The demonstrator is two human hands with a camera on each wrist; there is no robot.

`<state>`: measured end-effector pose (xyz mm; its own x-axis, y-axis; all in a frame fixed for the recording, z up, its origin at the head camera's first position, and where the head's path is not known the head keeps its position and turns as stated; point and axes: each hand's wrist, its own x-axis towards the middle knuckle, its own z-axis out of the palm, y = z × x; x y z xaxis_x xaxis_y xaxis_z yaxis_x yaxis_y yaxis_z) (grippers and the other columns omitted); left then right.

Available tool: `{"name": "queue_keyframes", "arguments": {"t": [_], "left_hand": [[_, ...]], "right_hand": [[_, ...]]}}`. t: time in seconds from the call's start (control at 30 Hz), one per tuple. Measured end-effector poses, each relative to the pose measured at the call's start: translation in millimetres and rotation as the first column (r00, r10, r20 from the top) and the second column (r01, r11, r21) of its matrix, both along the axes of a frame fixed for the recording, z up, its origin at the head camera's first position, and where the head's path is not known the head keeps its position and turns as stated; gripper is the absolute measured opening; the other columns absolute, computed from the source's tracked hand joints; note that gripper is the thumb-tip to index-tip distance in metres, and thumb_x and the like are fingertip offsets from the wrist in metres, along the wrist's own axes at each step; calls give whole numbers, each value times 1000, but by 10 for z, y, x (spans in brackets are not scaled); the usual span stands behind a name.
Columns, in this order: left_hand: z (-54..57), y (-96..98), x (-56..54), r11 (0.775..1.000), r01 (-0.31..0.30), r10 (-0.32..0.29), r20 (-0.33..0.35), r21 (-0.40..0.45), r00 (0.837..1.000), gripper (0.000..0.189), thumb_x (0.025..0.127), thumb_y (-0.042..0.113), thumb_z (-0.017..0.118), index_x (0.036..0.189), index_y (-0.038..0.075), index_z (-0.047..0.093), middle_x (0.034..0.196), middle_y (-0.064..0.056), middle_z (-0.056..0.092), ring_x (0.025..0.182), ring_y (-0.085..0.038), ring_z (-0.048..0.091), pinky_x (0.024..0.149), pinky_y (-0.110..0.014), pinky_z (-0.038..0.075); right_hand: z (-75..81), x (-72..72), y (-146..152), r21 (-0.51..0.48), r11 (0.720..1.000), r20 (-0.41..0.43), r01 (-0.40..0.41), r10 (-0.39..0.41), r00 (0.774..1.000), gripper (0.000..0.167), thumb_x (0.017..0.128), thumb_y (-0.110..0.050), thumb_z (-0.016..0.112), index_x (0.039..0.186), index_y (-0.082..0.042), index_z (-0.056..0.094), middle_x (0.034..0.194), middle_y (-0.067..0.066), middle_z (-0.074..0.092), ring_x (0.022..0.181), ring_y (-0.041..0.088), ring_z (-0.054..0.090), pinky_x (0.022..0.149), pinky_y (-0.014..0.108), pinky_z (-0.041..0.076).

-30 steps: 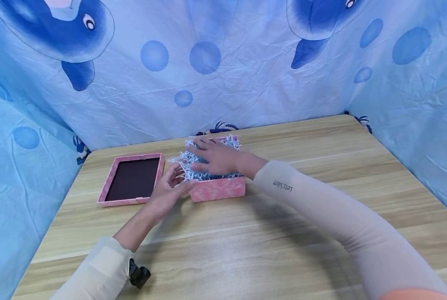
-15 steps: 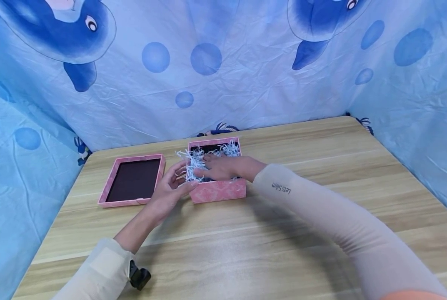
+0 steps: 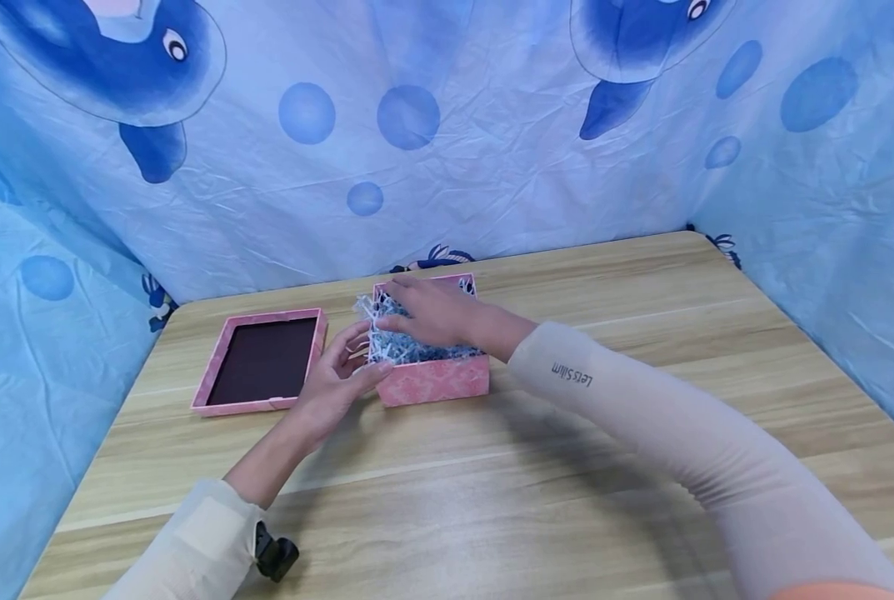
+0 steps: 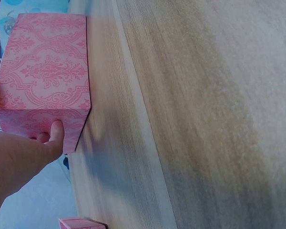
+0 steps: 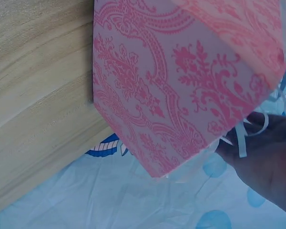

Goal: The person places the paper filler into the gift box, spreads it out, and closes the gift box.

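Wood-grain table (image 3: 447, 508) bears pink damask-print box (image 3: 433, 383); upturned lid (image 3: 262, 367) left of box. Right hand (image 3: 439, 312) loosely open over box, no grasp visible. Left hand (image 3: 336, 375) half-curled, gripping box's left side. Right fingers could snag shredded paper (image 3: 403, 348), spilling strands over box's left rim.

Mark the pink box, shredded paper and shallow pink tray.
Pink box (image 3: 433, 384): head view, front wall.
Shredded paper (image 3: 409, 349): head view, strands inside the box.
Shallow pink tray (image 3: 261, 363): head view, dark inner floor.
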<state>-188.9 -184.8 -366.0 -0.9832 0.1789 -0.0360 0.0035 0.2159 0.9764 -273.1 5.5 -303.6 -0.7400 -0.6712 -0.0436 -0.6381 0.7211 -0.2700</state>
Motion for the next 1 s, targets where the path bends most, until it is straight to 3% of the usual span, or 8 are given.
{"name": "queue_keyframes", "arguments": {"t": [0.17, 0.3, 0.5, 0.63, 0.83, 1.0], "left_hand": [[-3, 2, 1, 1000, 2, -3, 5, 14, 1000, 68, 92, 21, 67, 149, 20, 31, 146, -11, 34, 133, -28, 37, 92, -16, 44], [-7, 1, -5, 1000, 11, -11, -1, 26, 1000, 69, 92, 20, 66, 150, 20, 29, 145, -11, 35, 132, -29, 37, 90, -16, 45], [-13, -7, -17, 998, 35, -34, -18, 56, 999, 71, 92, 16, 65, 151, 18, 26, 147, -9, 33, 132, -27, 39, 91, -17, 46], [-22, -5, -25, 996, 43, -41, -24, 84, 999, 71, 92, 10, 65, 151, 15, 26, 147, -9, 34, 133, -26, 39, 92, -19, 47], [-17, 1, -17, 997, 38, -37, -19, 64, 999, 70, 92, 15, 66, 150, 17, 27, 147, -8, 35, 133, -27, 38, 91, -18, 47], [-10, -13, -5, 999, 23, -23, -1, 45, 1000, 71, 92, 19, 66, 151, 19, 27, 148, -11, 34, 134, -28, 36, 91, -17, 46]], "right_hand": [[0, 19, -41, -26, 999, -145, -32, 28, 989, 66, 98, -50, 45, 150, -12, 32, 154, 10, 31, 143, 26, 25, 116, 41, 19], [-5, 44, -58, -10, 996, -195, -94, 90, 977, 67, 98, -51, 45, 152, -17, 27, 157, 7, 25, 145, 22, 21, 118, 43, 11], [-10, 97, -82, 28, 978, -188, -208, 209, 960, 72, 96, -58, 43, 155, -23, 20, 161, -3, 13, 147, 18, 10, 116, 51, -4], [-24, 120, -126, 37, 968, -150, -248, 251, 956, 71, 97, -56, 43, 155, -23, 20, 160, -4, 17, 147, 17, 11, 116, 49, -9], [-19, 145, -176, 73, 972, -115, -222, 229, 967, 59, 99, -47, 47, 150, -21, 34, 154, -3, 33, 145, 16, 20, 116, 49, -6], [-38, 170, -132, 78, 972, -164, -224, 234, 958, 55, 98, -34, 55, 148, -17, 39, 150, -1, 41, 141, 18, 31, 117, 48, 0]]}}
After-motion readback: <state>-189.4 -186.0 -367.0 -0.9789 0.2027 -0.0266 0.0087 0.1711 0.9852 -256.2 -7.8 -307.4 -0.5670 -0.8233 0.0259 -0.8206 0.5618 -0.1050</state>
